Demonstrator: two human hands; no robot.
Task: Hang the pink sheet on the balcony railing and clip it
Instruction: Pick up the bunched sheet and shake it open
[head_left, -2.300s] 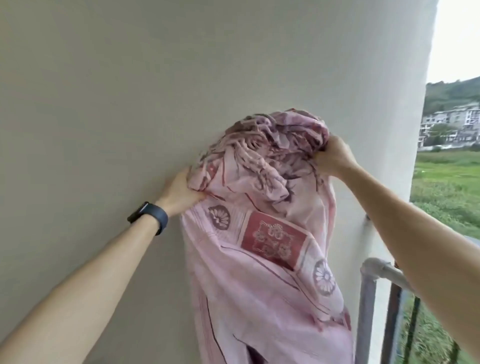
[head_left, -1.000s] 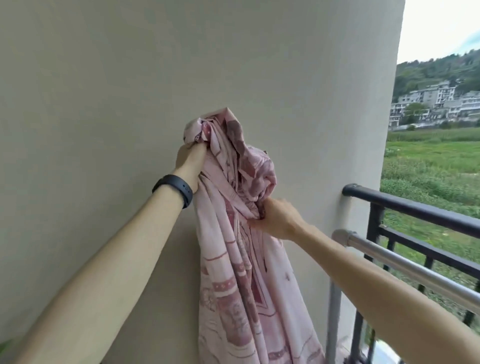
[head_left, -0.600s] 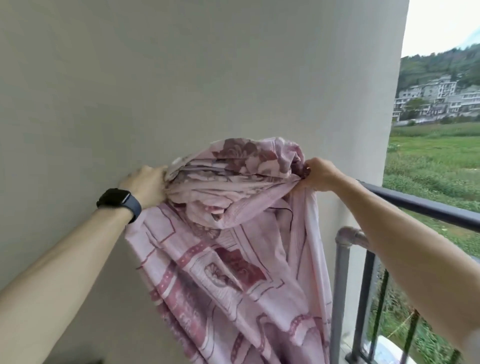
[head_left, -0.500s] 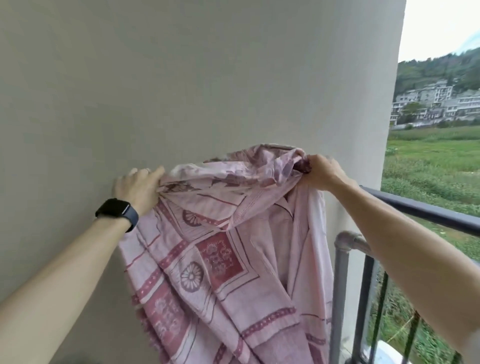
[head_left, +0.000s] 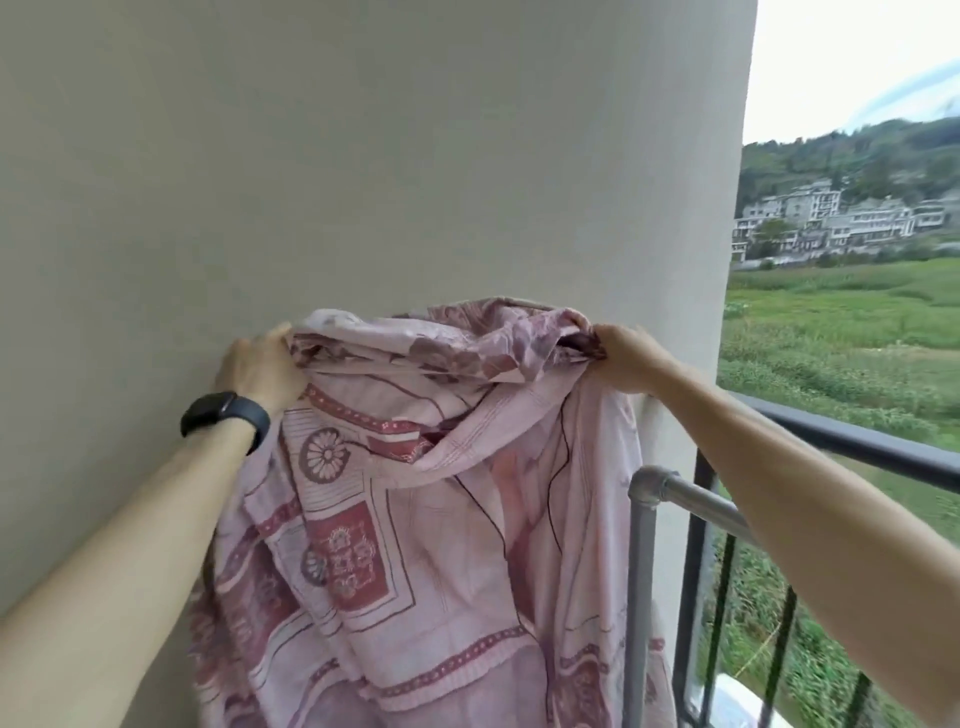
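Observation:
The pink sheet (head_left: 415, 519), patterned with dark red squares and wheel motifs, hangs in front of me, bunched along its top edge. My left hand (head_left: 260, 366), a black band on its wrist, grips the bunched top at the left. My right hand (head_left: 623, 358) pinches the top at the right. The sheet is spread between both hands and falls below the frame. It hangs just left of the balcony railing (head_left: 841, 441), a black top bar with a grey metal pipe (head_left: 685, 499) below it. No clip is in view.
A plain beige wall (head_left: 363, 156) fills the left and middle, close behind the sheet. The railing runs off to the right under my right forearm. Beyond it lie green fields and distant white buildings (head_left: 831, 218).
My hands have moved further apart and the sheet's top edge is spread wider. The lower part has unfolded and hangs flatter, closer to the grey pipe post.

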